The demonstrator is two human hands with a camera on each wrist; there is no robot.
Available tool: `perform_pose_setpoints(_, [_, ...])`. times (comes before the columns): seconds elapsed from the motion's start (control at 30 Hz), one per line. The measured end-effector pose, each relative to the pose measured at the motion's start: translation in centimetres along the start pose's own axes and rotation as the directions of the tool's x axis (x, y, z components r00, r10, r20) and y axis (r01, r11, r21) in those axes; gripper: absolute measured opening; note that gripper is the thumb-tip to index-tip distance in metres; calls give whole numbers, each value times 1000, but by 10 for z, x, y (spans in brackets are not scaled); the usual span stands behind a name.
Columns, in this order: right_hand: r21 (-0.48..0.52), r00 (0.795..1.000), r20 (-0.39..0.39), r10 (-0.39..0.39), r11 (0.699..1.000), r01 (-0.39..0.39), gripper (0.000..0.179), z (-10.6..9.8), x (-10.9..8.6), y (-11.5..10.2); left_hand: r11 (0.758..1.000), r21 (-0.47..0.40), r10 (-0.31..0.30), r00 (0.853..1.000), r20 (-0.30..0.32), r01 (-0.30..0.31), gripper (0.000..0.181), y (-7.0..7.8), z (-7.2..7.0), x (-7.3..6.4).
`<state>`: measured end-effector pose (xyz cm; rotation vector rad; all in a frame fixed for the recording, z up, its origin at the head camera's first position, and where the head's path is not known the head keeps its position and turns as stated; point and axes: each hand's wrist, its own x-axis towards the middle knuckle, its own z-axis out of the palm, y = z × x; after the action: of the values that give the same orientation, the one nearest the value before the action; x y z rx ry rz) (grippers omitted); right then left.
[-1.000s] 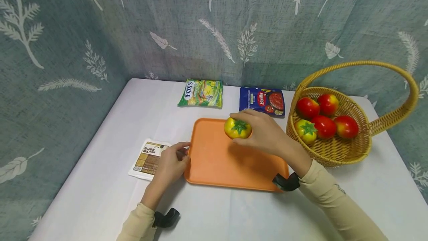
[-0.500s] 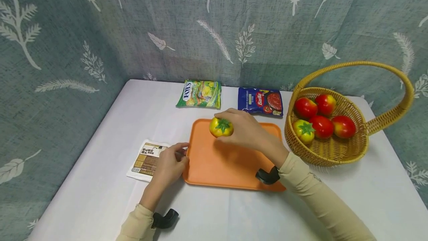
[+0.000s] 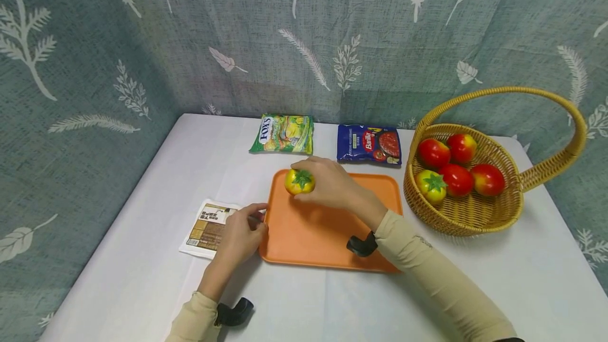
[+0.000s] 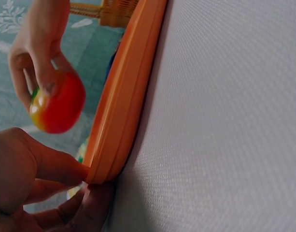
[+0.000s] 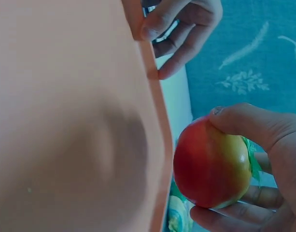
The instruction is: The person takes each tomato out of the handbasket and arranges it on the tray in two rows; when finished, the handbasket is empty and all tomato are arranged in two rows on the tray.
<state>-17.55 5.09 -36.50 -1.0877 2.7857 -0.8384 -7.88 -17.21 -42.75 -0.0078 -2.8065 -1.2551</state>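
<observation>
A red-and-yellow tomato (image 3: pixel 300 181) with a green leafy top is held between the thumb and fingers of my right hand (image 3: pixel 328 183). It hangs above the far left part of an orange tray (image 3: pixel 328 236), apart from the surface; its shadow falls on the tray in the right wrist view. My left hand (image 3: pixel 242 234) pinches the tray's left rim (image 4: pixel 109 140), thumb on one side and fingers on the other. Under that wrist lies a white-and-brown packet (image 3: pixel 206 228), partly covered by the hand.
A wicker basket (image 3: pixel 480 218) with a tall handle stands at the right, holding several tomatoes (image 3: pixel 457 180). Behind the tray lie a green FOX'S bag (image 3: pixel 283 134) and a blue Barilla pouch (image 3: pixel 369 144). A patterned curtain (image 3: pixel 266 83) closes off the back.
My right hand has carried the tomato leftward over the tray, from its middle to near its far left corner. The left hand stays at the left rim.
</observation>
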Motion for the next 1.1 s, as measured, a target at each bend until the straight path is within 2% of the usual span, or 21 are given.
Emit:
perform_pose_setpoints(0.4, [5, 998, 50, 28, 1000, -28, 59, 20, 17, 2, 1000, -9, -1, 1000, 3, 1, 44, 0, -1, -1])
perform_pose_setpoints(0.57, [-25, 998, 59, 28, 999, -27, 59, 29, 20, 6, 1000, -12, -1, 1000, 1, 1, 45, -1, 0, 0])
perform_pose_setpoints(0.83, [-22, 998, 51, 22, 1000, -21, 58, 32, 22, 9, 1000, -6, 2, 1000, 0, -2, 44, -1, 0, -2])
perform_pose_setpoints(1.1, [-32, 998, 52, 35, 999, -34, 75, 30, 20, 10, 1000, -12, -1, 1000, 5, 1, 44, 0, 0, -2])
